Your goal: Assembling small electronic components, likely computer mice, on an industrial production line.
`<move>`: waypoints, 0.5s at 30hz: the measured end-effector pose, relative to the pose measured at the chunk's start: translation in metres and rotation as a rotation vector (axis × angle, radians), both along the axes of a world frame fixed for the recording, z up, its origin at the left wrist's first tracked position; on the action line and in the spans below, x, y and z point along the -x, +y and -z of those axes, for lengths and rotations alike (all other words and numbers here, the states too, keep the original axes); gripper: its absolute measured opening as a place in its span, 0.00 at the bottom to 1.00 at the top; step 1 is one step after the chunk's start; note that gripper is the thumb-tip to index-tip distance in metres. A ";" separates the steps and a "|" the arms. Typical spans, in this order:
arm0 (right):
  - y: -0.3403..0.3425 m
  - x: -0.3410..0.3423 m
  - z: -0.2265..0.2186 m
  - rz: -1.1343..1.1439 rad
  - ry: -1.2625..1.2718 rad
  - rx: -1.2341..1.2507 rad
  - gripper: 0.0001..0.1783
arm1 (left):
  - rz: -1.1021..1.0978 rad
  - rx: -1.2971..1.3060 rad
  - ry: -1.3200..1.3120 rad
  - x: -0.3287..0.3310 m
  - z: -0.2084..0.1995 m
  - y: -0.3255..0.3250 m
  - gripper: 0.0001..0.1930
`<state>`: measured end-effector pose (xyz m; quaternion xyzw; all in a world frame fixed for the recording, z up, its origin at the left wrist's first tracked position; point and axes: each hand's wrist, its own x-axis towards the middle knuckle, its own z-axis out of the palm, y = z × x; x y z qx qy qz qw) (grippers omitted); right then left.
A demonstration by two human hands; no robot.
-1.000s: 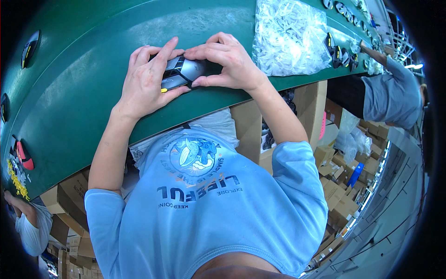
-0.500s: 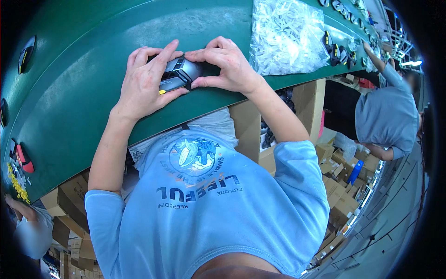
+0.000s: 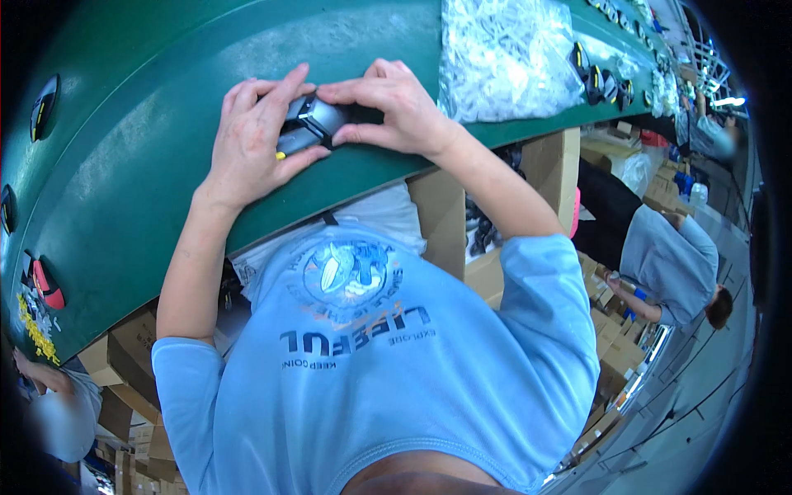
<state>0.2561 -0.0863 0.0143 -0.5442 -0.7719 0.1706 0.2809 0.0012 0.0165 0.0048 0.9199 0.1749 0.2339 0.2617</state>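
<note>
A silver-grey and black computer mouse (image 3: pixel 327 118) rests on the green bench between my two hands. My left hand (image 3: pixel 247 139) is closed around its left end, fingers over the far side and thumb along the near side. A small yellow part shows beside that thumb. My right hand (image 3: pixel 398 109) pinches the rounded right end between fingers and thumb. Much of the mouse's left part is hidden under my left fingers.
A clear bag of whitish plastic parts (image 3: pixel 507 62) lies right of my hands, with several dark mice (image 3: pixel 596 85) beyond it. Another mouse (image 3: pixel 45 107), a red-and-black piece (image 3: pixel 47 285) and yellow bits (image 3: pixel 35 332) lie left. Co-workers stand at both sides; cardboard boxes (image 3: pixel 437 216) sit below the bench.
Both hands and the mouse appear slightly further left in the view, the grip unchanged. The co-worker on the right has turned away from the bench, arms now toward the boxes.
</note>
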 end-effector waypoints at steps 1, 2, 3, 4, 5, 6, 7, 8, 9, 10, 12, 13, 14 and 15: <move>-0.001 0.000 0.000 0.009 -0.051 0.002 0.30 | -0.019 -0.005 0.010 0.000 -0.001 0.000 0.56; -0.002 0.001 -0.001 0.019 -0.103 0.003 0.30 | -0.038 -0.011 0.020 0.001 -0.001 0.000 0.55; 0.000 0.001 0.001 0.003 -0.106 -0.016 0.31 | -0.028 -0.026 0.018 0.001 0.001 0.001 0.55; 0.003 0.000 0.002 0.015 -0.107 -0.031 0.31 | -0.030 -0.015 0.028 0.004 0.005 0.000 0.57; 0.006 -0.001 0.003 0.003 -0.102 -0.003 0.31 | -0.033 -0.005 0.039 0.004 0.005 0.002 0.59; 0.006 -0.001 0.004 -0.012 -0.095 0.030 0.32 | -0.024 -0.015 0.041 0.001 0.000 0.001 0.59; 0.004 -0.001 0.005 -0.003 -0.092 0.021 0.32 | -0.041 -0.057 -0.041 -0.004 -0.007 0.000 0.50; 0.002 -0.001 0.007 0.012 -0.086 0.001 0.32 | -0.056 -0.098 -0.123 -0.007 -0.011 -0.001 0.40; 0.001 -0.002 0.008 0.031 -0.081 -0.021 0.32 | -0.043 -0.110 -0.121 -0.005 -0.011 0.003 0.40; -0.001 -0.002 0.010 0.044 -0.077 -0.031 0.32 | -0.119 0.088 -0.241 -0.001 -0.008 0.008 0.27; -0.002 -0.002 0.016 0.039 -0.070 -0.060 0.32 | -0.180 0.284 -0.354 -0.003 -0.020 0.012 0.21; -0.002 -0.001 0.018 0.048 -0.063 -0.065 0.32 | 0.050 0.598 -0.618 -0.009 -0.048 0.011 0.21; -0.004 -0.001 0.019 0.050 -0.067 -0.077 0.32 | 0.292 0.916 -0.872 -0.018 -0.077 0.006 0.26; -0.004 -0.002 0.020 0.049 -0.072 -0.088 0.32 | 0.312 0.864 -0.828 -0.032 -0.104 -0.006 0.29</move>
